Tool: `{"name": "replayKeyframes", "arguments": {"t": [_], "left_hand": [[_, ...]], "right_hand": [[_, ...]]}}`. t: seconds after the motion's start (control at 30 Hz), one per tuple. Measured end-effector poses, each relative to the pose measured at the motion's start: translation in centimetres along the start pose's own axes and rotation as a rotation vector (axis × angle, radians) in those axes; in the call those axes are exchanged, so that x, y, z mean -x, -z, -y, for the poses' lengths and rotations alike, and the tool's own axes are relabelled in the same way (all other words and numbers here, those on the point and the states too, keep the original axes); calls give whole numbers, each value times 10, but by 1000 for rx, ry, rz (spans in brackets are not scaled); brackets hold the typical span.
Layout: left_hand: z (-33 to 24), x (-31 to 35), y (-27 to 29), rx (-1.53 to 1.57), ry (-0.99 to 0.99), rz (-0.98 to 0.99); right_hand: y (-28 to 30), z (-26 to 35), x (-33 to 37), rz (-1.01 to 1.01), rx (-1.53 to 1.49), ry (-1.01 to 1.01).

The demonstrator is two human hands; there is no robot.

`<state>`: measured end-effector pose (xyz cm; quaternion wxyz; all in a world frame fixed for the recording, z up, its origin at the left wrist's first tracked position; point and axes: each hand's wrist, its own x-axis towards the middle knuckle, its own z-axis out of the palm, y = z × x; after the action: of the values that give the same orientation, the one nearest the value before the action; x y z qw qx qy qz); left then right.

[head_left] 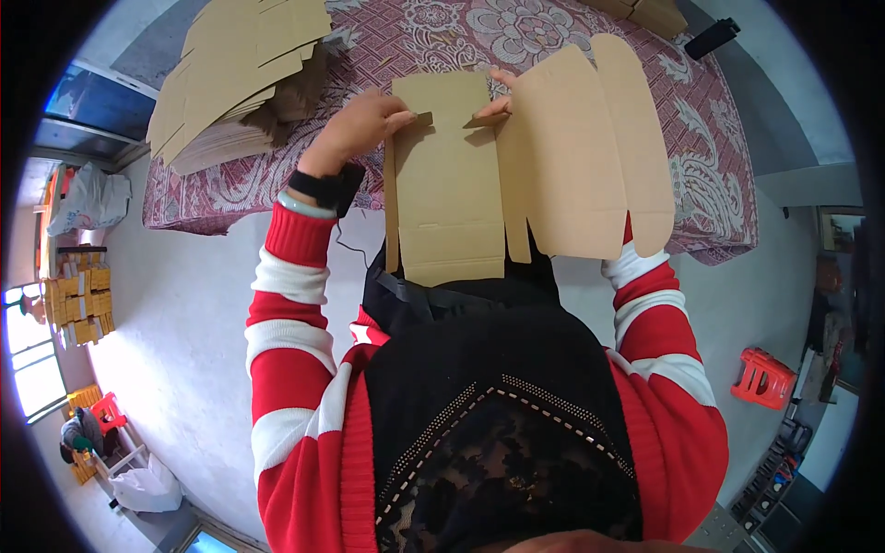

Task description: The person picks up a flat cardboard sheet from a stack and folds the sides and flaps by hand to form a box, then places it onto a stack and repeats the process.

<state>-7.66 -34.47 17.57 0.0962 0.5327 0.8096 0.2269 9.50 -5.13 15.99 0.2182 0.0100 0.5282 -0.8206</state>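
Note:
A partly folded brown cardboard box [452, 184] lies in front of me, its near end jutting over the table edge by my lap. Its long left side stands up. On the right, the wide lid panel [572, 157] is raised and hides most of my right hand and wrist. My left hand [369, 122] grips the left side wall near the far end, fingertips on a small inward-bent flap. My right hand [499, 97] shows only some fingers at the right wall, pressing the matching flap inward. Both small flaps stick out over the box floor.
A tall stack of flat cardboard blanks [240, 74] sits on the table's left. A patterned red-and-white cloth [710, 175] covers the table. At the far right edge is a black cylindrical object [712, 39]. A red plastic stool [764, 379] stands on the floor at right.

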Motion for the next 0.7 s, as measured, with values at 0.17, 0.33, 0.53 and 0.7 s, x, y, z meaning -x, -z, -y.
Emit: {"name": "replayKeyframes", "arguments": {"t": [0.17, 0.33, 0.53, 0.7], "left_hand": [[16, -28, 7, 131, -10, -111], [4, -51, 37, 55, -53, 299], [-20, -29, 31, 176, 12, 327], [-12, -42, 30, 228, 65, 369]], "right_hand": [[-35, -2, 9, -49, 236, 308], [-51, 0, 15, -118, 308, 348], [-34, -7, 14, 0, 244, 387], [27, 10, -19, 149, -378, -348]]}}
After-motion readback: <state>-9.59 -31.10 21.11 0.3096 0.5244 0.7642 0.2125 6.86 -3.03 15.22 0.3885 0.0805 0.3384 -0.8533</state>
